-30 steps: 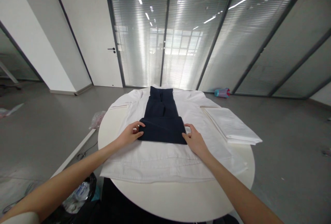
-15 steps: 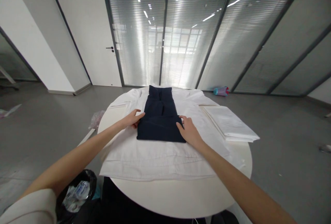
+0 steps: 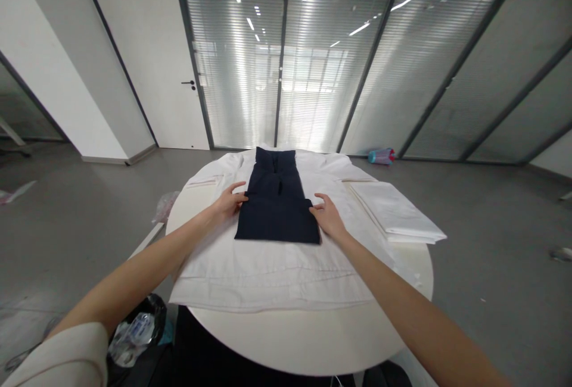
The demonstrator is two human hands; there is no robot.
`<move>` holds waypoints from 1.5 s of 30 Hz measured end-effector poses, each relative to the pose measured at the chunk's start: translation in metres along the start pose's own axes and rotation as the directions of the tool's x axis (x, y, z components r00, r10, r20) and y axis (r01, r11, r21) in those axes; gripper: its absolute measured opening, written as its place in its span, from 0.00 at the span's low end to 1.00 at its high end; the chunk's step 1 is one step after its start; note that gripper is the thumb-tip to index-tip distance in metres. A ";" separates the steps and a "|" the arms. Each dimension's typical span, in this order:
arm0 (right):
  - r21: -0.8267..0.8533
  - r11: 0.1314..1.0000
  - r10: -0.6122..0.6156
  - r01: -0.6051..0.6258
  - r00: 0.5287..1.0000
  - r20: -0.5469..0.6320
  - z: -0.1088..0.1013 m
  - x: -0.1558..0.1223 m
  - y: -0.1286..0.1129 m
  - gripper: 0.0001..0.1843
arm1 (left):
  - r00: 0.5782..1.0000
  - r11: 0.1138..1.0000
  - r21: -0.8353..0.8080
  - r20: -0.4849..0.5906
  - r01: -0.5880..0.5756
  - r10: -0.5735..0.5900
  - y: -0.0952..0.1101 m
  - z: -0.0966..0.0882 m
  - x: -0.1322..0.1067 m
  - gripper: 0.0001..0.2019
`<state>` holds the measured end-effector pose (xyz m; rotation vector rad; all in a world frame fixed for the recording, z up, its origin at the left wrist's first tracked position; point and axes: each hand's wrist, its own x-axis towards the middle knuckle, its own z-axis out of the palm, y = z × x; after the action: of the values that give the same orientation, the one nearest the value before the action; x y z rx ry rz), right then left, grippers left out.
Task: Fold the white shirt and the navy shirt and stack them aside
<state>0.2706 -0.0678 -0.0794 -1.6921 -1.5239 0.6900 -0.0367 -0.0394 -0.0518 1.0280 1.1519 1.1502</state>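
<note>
A dark navy garment (image 3: 277, 202), partly folded, lies on a spread white garment (image 3: 268, 268) on a round white table (image 3: 304, 339). My left hand (image 3: 230, 201) rests at the navy garment's left edge, fingers stretched out and touching the fold. My right hand (image 3: 328, 216) sits at its right edge, fingers spread flat against the cloth. Neither hand lifts any cloth.
A folded white cloth (image 3: 395, 211) lies on the table's right side. A black bin with rubbish (image 3: 134, 330) stands on the floor at lower left, a crumpled plastic bag (image 3: 164, 205) left of the table, and a blue and pink bottle (image 3: 379, 156) by the glass wall.
Both hands slid farther up the sides of the navy garment's folded lower part. The left hand went from curled at the near corner to stretched out along the edge.
</note>
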 end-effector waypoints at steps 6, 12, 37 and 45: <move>-0.313 0.902 -0.345 0.299 0.933 -0.105 0.001 -0.022 -0.020 0.20 | 0.943 0.866 0.430 -0.084 -0.257 0.322 -0.001 0.007 -0.011 0.24; -0.410 0.637 -0.581 0.653 0.756 0.302 0.025 -0.047 -0.041 0.32 | 0.687 0.281 0.634 0.600 -0.721 0.409 -0.019 0.036 -0.038 0.22; -0.377 0.745 -0.524 0.550 0.833 0.178 0.026 0.132 -0.007 0.22 | 0.832 0.337 0.777 0.405 -0.532 0.379 -0.002 0.052 0.160 0.25; -0.491 0.737 -0.421 0.464 0.884 0.203 0.060 0.184 -0.024 0.21 | 0.878 0.305 0.826 0.413 -0.473 0.243 -0.025 0.060 0.192 0.27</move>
<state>0.2357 0.1247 -0.0785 -1.5727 -2.2251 0.0712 0.0330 0.1458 -0.0936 2.3533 1.4345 0.5899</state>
